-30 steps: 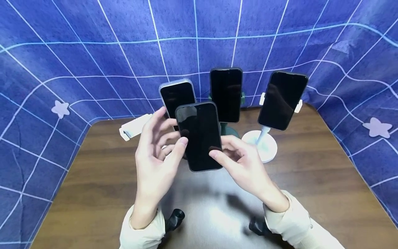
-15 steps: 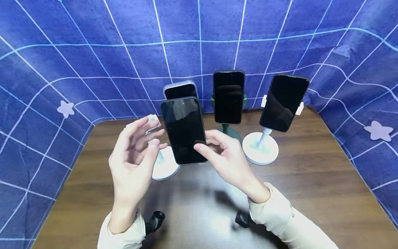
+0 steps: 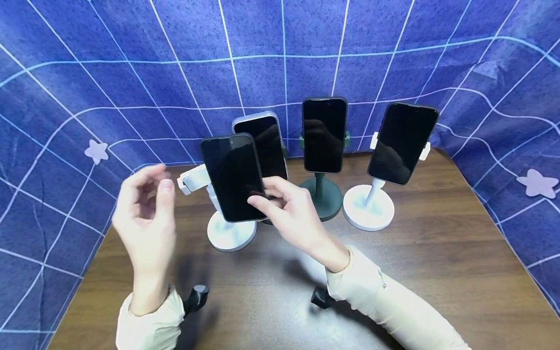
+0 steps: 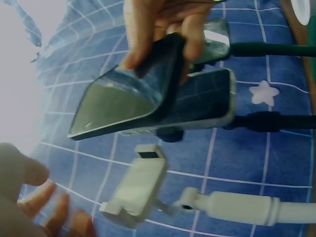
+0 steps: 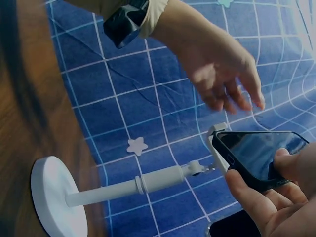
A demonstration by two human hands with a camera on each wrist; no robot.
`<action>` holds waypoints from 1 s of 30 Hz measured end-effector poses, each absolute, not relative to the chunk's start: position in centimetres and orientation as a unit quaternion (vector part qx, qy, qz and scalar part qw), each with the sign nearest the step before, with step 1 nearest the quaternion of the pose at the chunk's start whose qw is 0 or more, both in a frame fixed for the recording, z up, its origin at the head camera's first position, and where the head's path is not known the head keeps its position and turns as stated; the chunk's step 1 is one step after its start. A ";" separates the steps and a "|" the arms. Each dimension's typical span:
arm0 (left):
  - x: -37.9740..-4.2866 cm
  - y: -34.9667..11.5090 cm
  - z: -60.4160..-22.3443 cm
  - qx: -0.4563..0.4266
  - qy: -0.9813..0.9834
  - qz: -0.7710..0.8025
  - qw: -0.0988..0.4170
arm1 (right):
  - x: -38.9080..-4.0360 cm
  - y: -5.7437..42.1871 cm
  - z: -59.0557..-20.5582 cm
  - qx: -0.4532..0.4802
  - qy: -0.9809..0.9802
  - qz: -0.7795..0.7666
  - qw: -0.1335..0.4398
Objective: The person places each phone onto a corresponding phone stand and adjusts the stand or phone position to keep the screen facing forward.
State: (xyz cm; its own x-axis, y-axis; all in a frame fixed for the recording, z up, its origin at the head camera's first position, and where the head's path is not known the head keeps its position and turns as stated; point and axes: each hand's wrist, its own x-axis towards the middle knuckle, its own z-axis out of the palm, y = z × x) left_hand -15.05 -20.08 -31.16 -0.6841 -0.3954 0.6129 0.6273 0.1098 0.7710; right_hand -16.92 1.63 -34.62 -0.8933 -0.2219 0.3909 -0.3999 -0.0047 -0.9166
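My right hand (image 3: 302,218) holds a black smartphone (image 3: 232,177) by its lower right edge, thumb on the screen. Behind and below it stands a white phone stand (image 3: 232,236), its clamp (image 3: 195,179) showing left of the phone with nothing in it. Seen from the left wrist, the phone (image 4: 118,98) hangs tilted above that white clamp (image 4: 140,182), apart from it. My left hand (image 3: 146,223) is raised left of the stand, fingers loosely bent, holding nothing. In the right wrist view the phone (image 5: 261,153) overlaps the clamp; contact cannot be told there.
Several phones sit in stands along the back: one in a pale case (image 3: 264,143), one on a green stand (image 3: 321,194), and one on a white stand (image 3: 369,209) at the right. A blue gridded cloth (image 3: 280,39) surrounds the wooden table (image 3: 437,243).
Both hands have moved left. My left hand has come away from the phone's left edge, while my right hand has carried the phone left, in front of the white stand.
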 end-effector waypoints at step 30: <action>-16.6 -21.1 -33.0 -0.047 -0.737 -0.598 0.312 | -18.8 -2.7 -35.8 0.299 -0.704 0.623 0.163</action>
State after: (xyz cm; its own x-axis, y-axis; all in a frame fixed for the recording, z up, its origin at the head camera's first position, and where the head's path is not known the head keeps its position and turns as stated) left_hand -16.61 -21.06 -33.03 -0.8008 -0.3037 0.5162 0.4431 0.2796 0.8518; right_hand -18.79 -2.69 -35.82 -0.7676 -0.2176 0.6029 -0.6248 0.0442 -0.7795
